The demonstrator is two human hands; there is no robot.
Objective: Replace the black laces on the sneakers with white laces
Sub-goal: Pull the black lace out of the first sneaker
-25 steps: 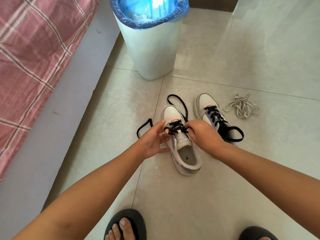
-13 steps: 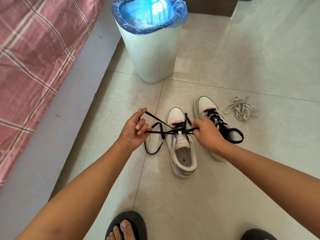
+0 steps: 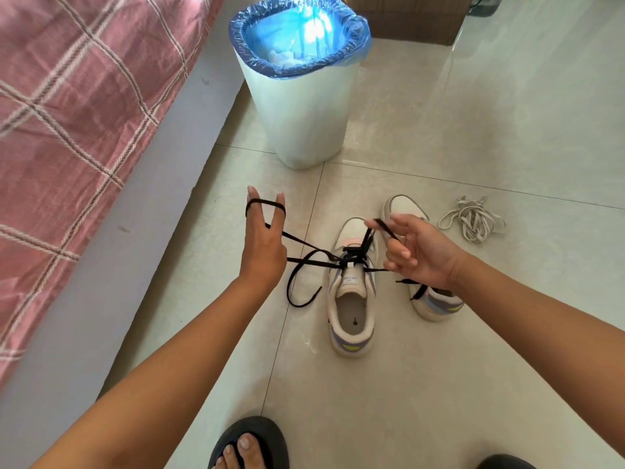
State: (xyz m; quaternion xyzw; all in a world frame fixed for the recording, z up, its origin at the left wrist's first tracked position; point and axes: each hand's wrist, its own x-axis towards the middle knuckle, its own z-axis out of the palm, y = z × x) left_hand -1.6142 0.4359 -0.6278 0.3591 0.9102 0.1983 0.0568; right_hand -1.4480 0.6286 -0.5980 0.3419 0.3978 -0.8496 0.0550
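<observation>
At frame centre, the left hand (image 3: pixel 260 252) has two straight fingers spread with the flat black lace (image 3: pixel 304 262) looped over them; the right hand (image 3: pixel 414 252) pinches its other end. Both strands run to the white low-top sneaker (image 3: pixel 351 299) on the floor (image 3: pixel 439 384). At right lies the bundle of white laces (image 3: pixel 473 218).

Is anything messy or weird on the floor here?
Nothing is broken or spilled. The white laces lie in a loose tangle right of the sneakers, and the near sneaker's black lace is half pulled out, looped over the left hand's fingers.
</observation>
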